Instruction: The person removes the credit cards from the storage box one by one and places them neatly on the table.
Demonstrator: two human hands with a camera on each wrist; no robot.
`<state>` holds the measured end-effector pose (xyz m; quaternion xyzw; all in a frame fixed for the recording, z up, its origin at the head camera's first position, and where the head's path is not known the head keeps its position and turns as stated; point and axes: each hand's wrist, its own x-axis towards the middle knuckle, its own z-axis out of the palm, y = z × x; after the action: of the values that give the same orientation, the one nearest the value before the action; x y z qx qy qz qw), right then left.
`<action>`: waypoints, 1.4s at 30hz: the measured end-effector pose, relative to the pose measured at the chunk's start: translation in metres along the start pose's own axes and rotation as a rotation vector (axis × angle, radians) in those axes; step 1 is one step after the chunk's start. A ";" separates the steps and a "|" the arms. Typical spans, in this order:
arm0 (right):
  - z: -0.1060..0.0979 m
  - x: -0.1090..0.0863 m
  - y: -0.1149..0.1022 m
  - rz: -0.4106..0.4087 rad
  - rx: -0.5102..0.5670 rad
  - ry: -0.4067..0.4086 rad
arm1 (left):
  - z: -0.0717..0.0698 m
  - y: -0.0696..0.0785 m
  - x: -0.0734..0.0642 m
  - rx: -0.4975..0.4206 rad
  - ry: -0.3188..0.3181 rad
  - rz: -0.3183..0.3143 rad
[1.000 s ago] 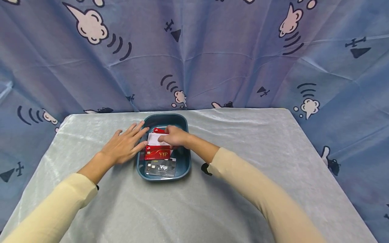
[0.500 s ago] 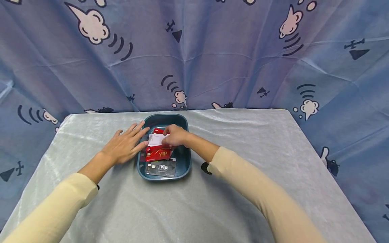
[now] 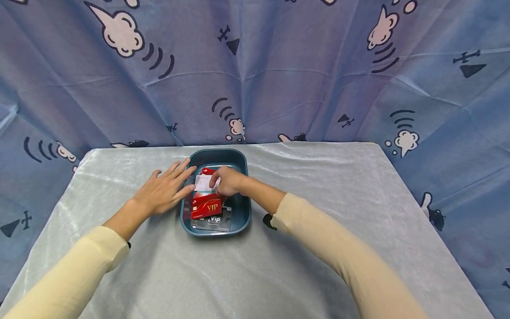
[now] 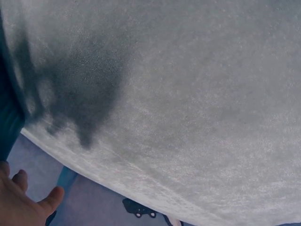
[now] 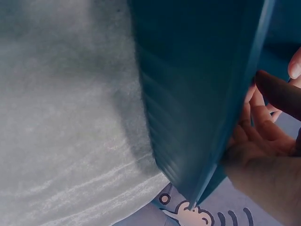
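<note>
A blue plastic bin [image 3: 242,228] holds several cards in the head view. My right hand [image 3: 230,181] reaches into it, its thumb and fingers pinching the upper right corner of a red VIP card [image 3: 206,207]. That card lies tilted over a black Vip card [image 3: 221,221]. A white card [image 3: 202,182] lies beneath the curled index finger, with another red card [image 3: 207,171] behind it. My left hand [image 3: 161,191] rests spread against the bin's left rim, fingers straight. In the right wrist view the bin's wall [image 5: 188,94] hides the cards.
A pale grey velvety cloth [image 3: 318,212] covers the table under the bin. Behind the table's far edge hangs a blue patterned curtain [image 3: 279,79], which also runs down the right side.
The red VIP card has slid toward the front and tilted, now covering more of the black card. My right hand has shifted from the white card to the red one. The left hand stays put.
</note>
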<state>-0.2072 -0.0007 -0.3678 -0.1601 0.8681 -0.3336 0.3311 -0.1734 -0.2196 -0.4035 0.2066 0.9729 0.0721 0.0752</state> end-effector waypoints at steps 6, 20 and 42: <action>-0.005 -0.004 -0.001 0.005 0.004 0.000 | 0.000 -0.001 0.001 -0.003 -0.004 0.000; -0.049 -0.017 -0.005 -0.038 -0.052 0.096 | -0.002 0.001 0.000 0.007 -0.010 -0.005; -0.117 -0.041 0.029 0.042 0.031 0.258 | 0.000 0.002 -0.001 0.007 0.005 0.006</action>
<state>-0.2589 0.0958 -0.3032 -0.0925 0.9014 -0.3576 0.2259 -0.1719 -0.2187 -0.4030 0.2095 0.9727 0.0694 0.0720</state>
